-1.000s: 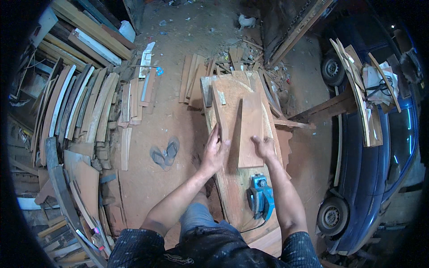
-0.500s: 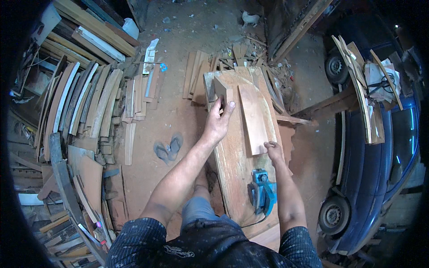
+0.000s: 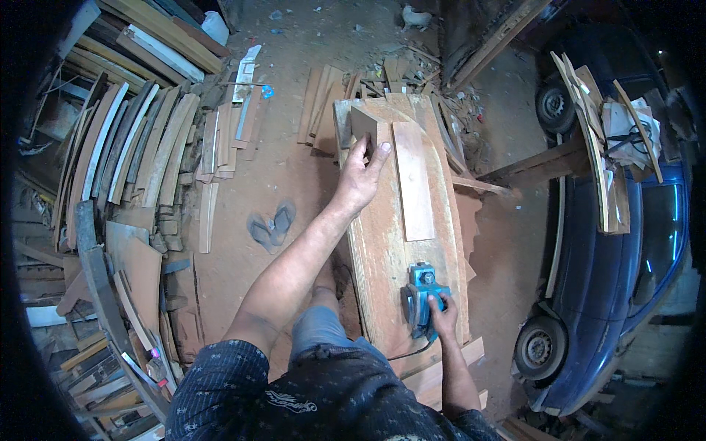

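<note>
My left hand [image 3: 359, 176] reaches to the far left part of the wooden workbench [image 3: 376, 275] and grips a short wooden block [image 3: 379, 131] that stands up at the bench's far end. Just right of that hand, a flat, smooth plank [image 3: 415, 192] lies lengthwise on the bench top. On the near part of the bench sits a teal electric hand planer [image 3: 421, 300] with a dark cord. My right hand [image 3: 443, 319] is closed around its handle from the right side. The fingers' far side is hidden by the tool.
Stacked boards [image 3: 140, 147] fill the left side. A pair of flip-flops [image 3: 271, 225] lies on the floor left of the bench. Offcuts [image 3: 320, 103] lie beyond it. A blue car [image 3: 599, 294] stands at the right, and a small white animal [image 3: 416, 18] is far back.
My right hand has left the plank's near end and moved toward me onto the planer. The planer is turned slightly. My left hand stays on the block.
</note>
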{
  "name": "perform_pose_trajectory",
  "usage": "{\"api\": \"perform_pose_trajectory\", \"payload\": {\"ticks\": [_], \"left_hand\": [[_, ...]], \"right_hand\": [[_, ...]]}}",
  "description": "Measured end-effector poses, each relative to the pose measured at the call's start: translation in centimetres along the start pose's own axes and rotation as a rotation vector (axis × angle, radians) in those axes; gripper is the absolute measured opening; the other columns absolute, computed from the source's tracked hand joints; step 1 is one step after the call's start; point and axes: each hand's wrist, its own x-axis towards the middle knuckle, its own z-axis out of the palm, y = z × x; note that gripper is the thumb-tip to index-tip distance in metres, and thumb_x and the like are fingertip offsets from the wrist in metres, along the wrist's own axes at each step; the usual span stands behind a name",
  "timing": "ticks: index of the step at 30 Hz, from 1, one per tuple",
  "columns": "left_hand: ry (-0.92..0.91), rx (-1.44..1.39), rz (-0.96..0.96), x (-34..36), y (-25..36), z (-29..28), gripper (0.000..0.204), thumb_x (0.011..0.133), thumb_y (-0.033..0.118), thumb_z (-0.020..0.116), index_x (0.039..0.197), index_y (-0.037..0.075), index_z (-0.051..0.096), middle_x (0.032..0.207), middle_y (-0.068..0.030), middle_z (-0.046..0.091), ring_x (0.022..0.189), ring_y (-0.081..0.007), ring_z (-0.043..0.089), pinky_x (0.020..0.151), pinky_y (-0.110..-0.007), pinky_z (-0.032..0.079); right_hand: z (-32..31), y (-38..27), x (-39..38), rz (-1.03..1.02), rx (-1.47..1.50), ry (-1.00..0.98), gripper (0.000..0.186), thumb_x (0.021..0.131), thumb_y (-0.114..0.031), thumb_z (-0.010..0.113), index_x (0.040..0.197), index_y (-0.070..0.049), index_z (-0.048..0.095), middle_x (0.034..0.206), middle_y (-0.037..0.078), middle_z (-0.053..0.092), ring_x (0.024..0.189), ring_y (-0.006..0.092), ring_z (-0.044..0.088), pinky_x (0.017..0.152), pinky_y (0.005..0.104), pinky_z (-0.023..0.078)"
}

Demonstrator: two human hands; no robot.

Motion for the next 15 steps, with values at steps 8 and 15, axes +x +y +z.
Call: {"api": "perform_pose_trajectory", "payload": {"ticks": [8,15], "left_hand": [[0.009,0.078,-0.021,-0.5,-0.6,0.0,0.074,0.104,0.041,0.062,0.152,-0.009,0.037,0.150,-0.0187,0.050,0.138,-0.0220,0.047,0.117,-0.035,0.036],[0.013,0.045,-0.052,-0.7,-0.5,-0.1,0.064,0.105,0.039,0.061,0.151,-0.002,0.043,0.144,-0.0146,0.055,0.132,-0.0203,0.051,0.114,-0.035,0.038]], "right_hand": [[-1.1,2.1,-2.8,0.092,0.152,-0.154,0.039,0.087,-0.022,0.083,0.115,0.000,0.067,0.102,0.008,0.073,0.090,0.0173,0.068,0.084,0.0343,0.054],[-0.3,3.8,-2.7,0.147,0.271,-0.189,0.023,0.089,-0.013,0.080,0.107,-0.004,0.069,0.094,0.002,0.072,0.076,0.0112,0.064,0.070,0.0286,0.053]]}}
